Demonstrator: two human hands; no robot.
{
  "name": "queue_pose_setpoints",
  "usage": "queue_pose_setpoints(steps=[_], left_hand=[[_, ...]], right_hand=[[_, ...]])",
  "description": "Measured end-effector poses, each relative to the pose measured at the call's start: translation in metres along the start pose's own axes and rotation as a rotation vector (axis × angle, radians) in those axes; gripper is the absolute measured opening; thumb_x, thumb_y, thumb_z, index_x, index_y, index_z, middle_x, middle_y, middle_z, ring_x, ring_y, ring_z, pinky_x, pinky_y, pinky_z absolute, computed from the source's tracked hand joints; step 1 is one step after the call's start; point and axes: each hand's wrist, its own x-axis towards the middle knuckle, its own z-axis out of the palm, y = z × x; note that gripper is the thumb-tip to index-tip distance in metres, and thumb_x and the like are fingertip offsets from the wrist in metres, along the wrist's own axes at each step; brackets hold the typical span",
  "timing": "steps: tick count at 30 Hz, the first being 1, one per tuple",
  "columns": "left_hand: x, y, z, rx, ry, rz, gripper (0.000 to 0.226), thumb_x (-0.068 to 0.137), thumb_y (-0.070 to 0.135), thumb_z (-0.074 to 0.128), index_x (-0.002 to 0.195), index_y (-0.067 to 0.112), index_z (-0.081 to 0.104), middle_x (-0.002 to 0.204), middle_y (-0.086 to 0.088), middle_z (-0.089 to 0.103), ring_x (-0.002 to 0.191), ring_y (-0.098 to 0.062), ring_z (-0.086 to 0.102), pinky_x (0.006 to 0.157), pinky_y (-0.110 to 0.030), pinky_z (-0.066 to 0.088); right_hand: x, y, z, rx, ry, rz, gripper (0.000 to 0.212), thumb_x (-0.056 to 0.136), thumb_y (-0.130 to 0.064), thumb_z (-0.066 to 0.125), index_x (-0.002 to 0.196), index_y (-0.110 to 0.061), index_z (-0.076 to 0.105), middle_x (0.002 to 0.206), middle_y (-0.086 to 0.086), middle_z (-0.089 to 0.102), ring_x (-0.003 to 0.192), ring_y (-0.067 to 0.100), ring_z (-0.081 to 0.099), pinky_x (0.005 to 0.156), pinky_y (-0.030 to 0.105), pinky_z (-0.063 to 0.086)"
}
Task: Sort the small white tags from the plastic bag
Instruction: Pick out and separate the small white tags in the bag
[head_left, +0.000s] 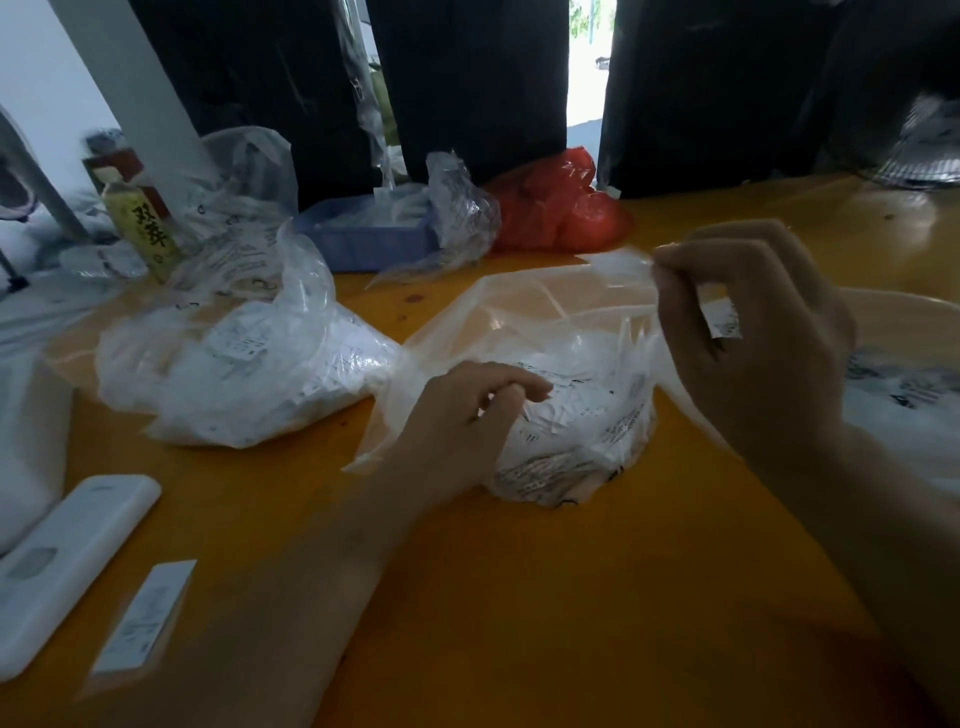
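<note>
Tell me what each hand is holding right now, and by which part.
The right hand pinches the raised rim of the clear plastic bag. The left hand reaches into the bag's mouth over the tags; whether it grips one cannot be told.

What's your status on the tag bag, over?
Right hand grip pinching the plastic bag rim up. Left hand inside, fingers curled over the tags. Nothing blocking.

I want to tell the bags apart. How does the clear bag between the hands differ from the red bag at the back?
The clear bag shows white tags inside; the red bag hides its contents. The clear bag is held open, its edge pinched by the right hand; the red bag lies untouched, crumpled. Both are thin plastic on the orange table.
</note>
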Motion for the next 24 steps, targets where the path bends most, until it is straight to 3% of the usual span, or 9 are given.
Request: queue_pose_setpoints(steps=[2, 4, 6, 8, 13, 19, 21, 24], left_hand=[[0.003, 0.004, 0.004, -0.164, 0.018, -0.124, 0.042, 0.102, 0.034, 0.038, 0.110, 0.024, 0.079, 0.104, 0.012, 0.079, 0.098, -0.003, 0.068, 0.085, -0.020, 0.051], [0.007, 0.008, 0.004, -0.409, -0.007, -0.248, 0.056, 0.101, 0.049, 0.030, 0.100, 0.024, 0.080, 0.100, 0.004, 0.081, 0.089, -0.011, 0.070, 0.082, -0.026, 0.052], [0.009, 0.010, 0.003, -0.676, -0.053, -0.343, 0.074, 0.100, 0.066, 0.026, 0.096, 0.020, 0.084, 0.103, -0.008, 0.081, 0.089, -0.020, 0.071, 0.081, -0.031, 0.054], [0.008, 0.011, 0.001, -0.805, -0.050, -0.368, 0.073, 0.098, 0.073, 0.035, 0.098, 0.019, 0.085, 0.105, -0.015, 0.080, 0.091, -0.024, 0.071, 0.082, -0.033, 0.056], [0.004, 0.006, 0.002, -0.690, 0.064, -0.344, 0.023, 0.091, 0.049, 0.076, 0.099, 0.029, 0.084, 0.099, -0.001, 0.079, 0.095, -0.015, 0.073, 0.090, -0.031, 0.055], [0.007, 0.008, 0.003, -0.877, 0.194, -0.414, 0.019, 0.080, 0.042, 0.076, 0.088, 0.028, 0.086, 0.105, 0.000, 0.081, 0.096, -0.010, 0.073, 0.083, -0.023, 0.057], [0.008, 0.005, 0.002, -0.910, 0.210, -0.423, 0.014, 0.083, 0.034, 0.077, 0.086, 0.024, 0.085, 0.103, -0.002, 0.081, 0.093, -0.011, 0.074, 0.080, -0.022, 0.058], [0.007, -0.001, 0.003, -0.841, 0.220, -0.440, 0.006, 0.093, 0.023, 0.076, 0.091, 0.020, 0.080, 0.101, -0.004, 0.081, 0.098, -0.017, 0.077, 0.085, -0.027, 0.060]], right_hand=[[-0.002, -0.005, 0.004, -0.008, -0.028, -0.098, 0.010, 0.095, 0.000, 0.069, 0.091, 0.008, 0.073, 0.092, 0.022, 0.070, 0.084, 0.023, 0.062, 0.078, 0.020, 0.046], [-0.009, -0.011, 0.013, 0.033, -0.128, -0.147, 0.010, 0.095, -0.002, 0.069, 0.091, 0.006, 0.074, 0.093, 0.019, 0.071, 0.084, 0.025, 0.065, 0.074, 0.032, 0.054], [-0.018, -0.016, 0.024, 0.083, -0.258, -0.154, 0.011, 0.096, -0.003, 0.067, 0.095, 0.005, 0.074, 0.096, 0.017, 0.071, 0.085, 0.027, 0.067, 0.070, 0.039, 0.056], [-0.025, -0.018, 0.031, 0.125, -0.343, -0.157, 0.011, 0.096, -0.004, 0.067, 0.097, 0.005, 0.074, 0.097, 0.017, 0.070, 0.085, 0.028, 0.066, 0.069, 0.040, 0.056], [-0.033, -0.026, 0.038, 0.248, -0.423, -0.028, 0.012, 0.098, -0.008, 0.067, 0.105, 0.000, 0.073, 0.104, 0.012, 0.068, 0.087, 0.023, 0.066, 0.072, 0.036, 0.056], [-0.035, -0.031, 0.038, 0.362, -0.429, 0.523, 0.023, 0.092, -0.013, 0.073, 0.113, -0.021, 0.068, 0.103, -0.015, 0.066, 0.087, 0.001, 0.064, 0.078, 0.006, 0.048], [-0.035, -0.026, 0.038, 0.366, -0.482, 0.586, 0.021, 0.093, -0.013, 0.072, 0.111, -0.022, 0.070, 0.097, -0.020, 0.067, 0.088, -0.003, 0.064, 0.077, 0.005, 0.047], [-0.034, -0.022, 0.036, 0.298, -0.550, 0.568, 0.017, 0.094, -0.011, 0.070, 0.110, -0.017, 0.073, 0.099, -0.012, 0.069, 0.086, -0.002, 0.063, 0.079, 0.004, 0.046]])
